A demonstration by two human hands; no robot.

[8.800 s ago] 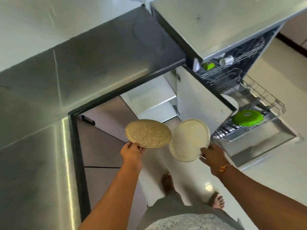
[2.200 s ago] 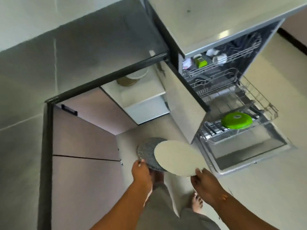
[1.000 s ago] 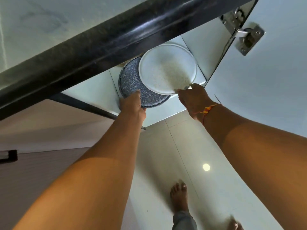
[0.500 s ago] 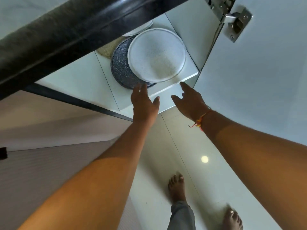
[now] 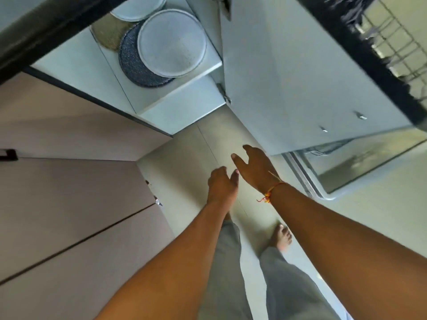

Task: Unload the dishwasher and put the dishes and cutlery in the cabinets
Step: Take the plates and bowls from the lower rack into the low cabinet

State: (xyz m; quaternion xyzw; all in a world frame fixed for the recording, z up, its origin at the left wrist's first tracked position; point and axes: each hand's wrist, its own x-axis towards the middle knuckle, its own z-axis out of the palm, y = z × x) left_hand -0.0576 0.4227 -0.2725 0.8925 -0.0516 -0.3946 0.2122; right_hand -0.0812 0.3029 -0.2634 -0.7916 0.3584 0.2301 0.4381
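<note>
Head view is showing my left grip [image 5: 221, 185] and right grip [image 5: 256, 169] hanging side by side over the floor [image 5: 196, 153], both holding nothing. The left grip's fingers are curling loosely and the right grip's fingers are spreading apart and relaxed. A thread bracelet [image 5: 270, 192] is sitting on my right wrist.

Well apart from both grips, in the open cabinet, the white plate [image 5: 172, 42] is lying on the shelf [image 5: 209, 66], overlapping the dark speckled plate [image 5: 131, 65] under it. A tan plate [image 5: 108, 34] and another pale plate [image 5: 138, 8] are lying behind them, partly hidden by the dark tabletop edge [image 5: 46, 31]. The cabinet door [image 5: 288, 77] is standing open to the right, and beyond it the dishwasher rack [image 5: 392, 42] is showing, blurred.
</note>
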